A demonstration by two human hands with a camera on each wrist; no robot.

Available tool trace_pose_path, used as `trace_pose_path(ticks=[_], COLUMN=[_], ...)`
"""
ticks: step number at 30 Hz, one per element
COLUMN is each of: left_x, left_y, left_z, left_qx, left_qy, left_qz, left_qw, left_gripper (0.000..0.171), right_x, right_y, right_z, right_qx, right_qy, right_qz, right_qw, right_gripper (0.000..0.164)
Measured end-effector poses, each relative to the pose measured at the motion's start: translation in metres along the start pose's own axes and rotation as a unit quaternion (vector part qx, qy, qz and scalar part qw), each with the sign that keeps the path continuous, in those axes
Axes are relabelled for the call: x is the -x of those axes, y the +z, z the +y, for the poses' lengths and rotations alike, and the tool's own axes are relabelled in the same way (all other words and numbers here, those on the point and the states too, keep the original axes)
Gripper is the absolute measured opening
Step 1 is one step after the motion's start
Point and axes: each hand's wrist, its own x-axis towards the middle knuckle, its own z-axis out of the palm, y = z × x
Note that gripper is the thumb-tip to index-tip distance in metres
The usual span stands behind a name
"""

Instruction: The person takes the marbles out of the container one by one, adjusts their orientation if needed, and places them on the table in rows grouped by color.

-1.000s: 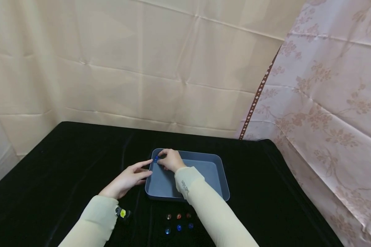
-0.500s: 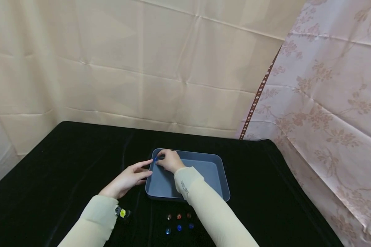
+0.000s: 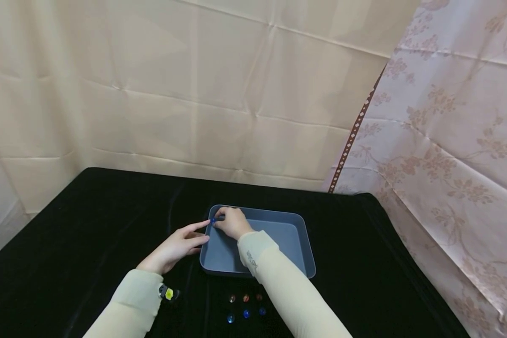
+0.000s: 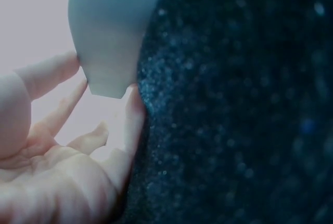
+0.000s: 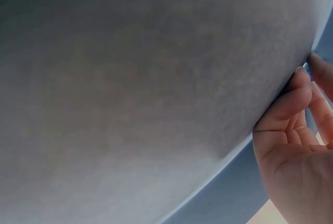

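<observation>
The right hand (image 3: 233,222) reaches into the far left corner of a shallow blue-grey tray (image 3: 274,234). Its thumb and index finger pinch a blue glass marble (image 3: 213,220) beside the left wall; the right wrist view shows only a sliver of blue between the fingertips. From outside, the left hand (image 3: 175,245) touches the tray's left side with fingers spread and mostly straight. The left wrist view shows these fingers (image 4: 132,114) against the tray wall (image 4: 109,67). The right hand and forearm cover part of the tray floor.
In front of the tray, two short rows of marbles lie on the black cloth (image 3: 110,225): reddish or clear ones (image 3: 246,298) behind, blue ones (image 3: 247,313) nearer. The right sleeve (image 3: 287,281) passes beside them. A cream curtain (image 3: 194,94) hangs behind the table.
The right thumb has shifted slightly left toward the wall, and less blue shows between the fingertips than one second ago. The left hand and the marbles on the cloth have stayed put.
</observation>
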Motion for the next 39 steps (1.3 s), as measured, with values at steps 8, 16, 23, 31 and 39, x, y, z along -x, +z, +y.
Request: trace_pose_path(ticks=[8, 16, 23, 31, 39], left_x=[-0.0006, 0.0019, 0.002, 0.0035, 0.0015], left_y=[0.0008, 0.0025, 0.002, 0.0018, 0.0024], left_z=[-0.002, -0.001, -0.0006, 0.0003, -0.0017], left_qx=[-0.002, -0.008, -0.002, 0.001, 0.005], left_qy=[0.003, 0.013, 0.009, 0.011, 0.0], left_qz=[0.007, -0.002, 0.005, 0.006, 0.021], left_qw=[1.0, 0.9999, 0.9999, 0.9999, 0.9998], left_gripper=[0.058, 0.058, 0.058, 0.059, 0.055], right_x=[0.0012, 0.0019, 0.0037, 0.0055, 0.0063], right_y=[-0.0017, -0.002, -0.0032, -0.0056, -0.0033], right_z=[0.0018, 0.0041, 0.0028, 0.0005, 0.0031], right_qx=[-0.002, -0.008, -0.021, -0.041, -0.059], right_qy=[-0.004, -0.003, -0.005, 0.004, 0.007], right_qz=[0.002, 0.009, 0.01, 0.005, 0.019], right_qw=[1.0, 1.0, 1.0, 0.999, 0.998], right_gripper=[0.019, 0.018, 0.019, 0.02, 0.016])
